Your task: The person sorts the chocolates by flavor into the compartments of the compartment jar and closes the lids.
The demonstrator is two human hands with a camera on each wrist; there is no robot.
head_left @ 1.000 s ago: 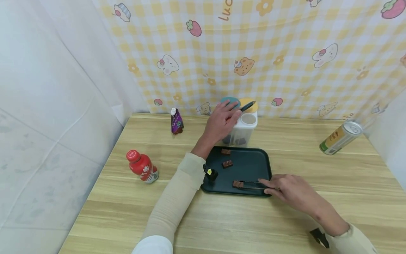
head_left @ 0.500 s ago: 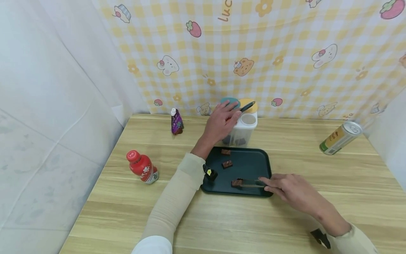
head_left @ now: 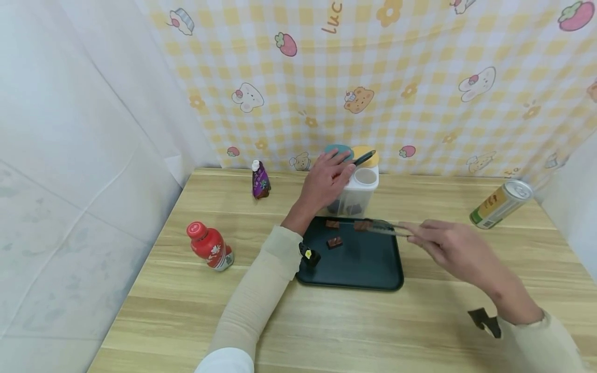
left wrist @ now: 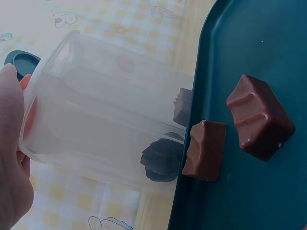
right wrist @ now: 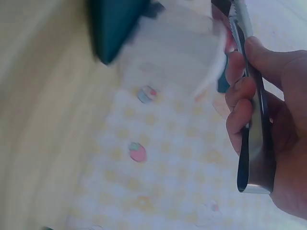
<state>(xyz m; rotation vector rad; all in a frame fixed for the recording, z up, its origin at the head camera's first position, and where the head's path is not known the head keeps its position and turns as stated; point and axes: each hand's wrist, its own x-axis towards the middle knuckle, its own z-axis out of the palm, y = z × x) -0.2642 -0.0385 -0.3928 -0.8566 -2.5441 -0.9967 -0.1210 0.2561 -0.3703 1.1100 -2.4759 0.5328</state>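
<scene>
My left hand [head_left: 326, 178] rests on top of a clear container [head_left: 358, 199] with several coloured lids, fingers spread over the blue lid [head_left: 339, 151]. A dark lid [head_left: 365, 157] stands raised beside the thumb, near a round uncovered opening [head_left: 365, 175]. Metal tongs [right wrist: 261, 139] are gripped in my right hand [head_left: 454, 248]; they hold a chocolate piece [head_left: 361, 226] over the tray's far edge. Two other chocolates, one nearer [left wrist: 261, 117] and one by the rim [left wrist: 207, 151], lie on the dark green tray [head_left: 364, 267]. Dark pieces [left wrist: 162, 160] show at the container's bottom.
A red bottle [head_left: 210, 246] and a purple pouch [head_left: 260, 180] stand to the left on the wooden table [head_left: 317, 326]. A can [head_left: 501, 203] is at the far right. Behind the container hangs a yellow checked cloth [head_left: 298, 93].
My right hand has lifted the chocolate in the tongs from the tray's near side and moved it away from me, toward the container. The left hand keeps its place.
</scene>
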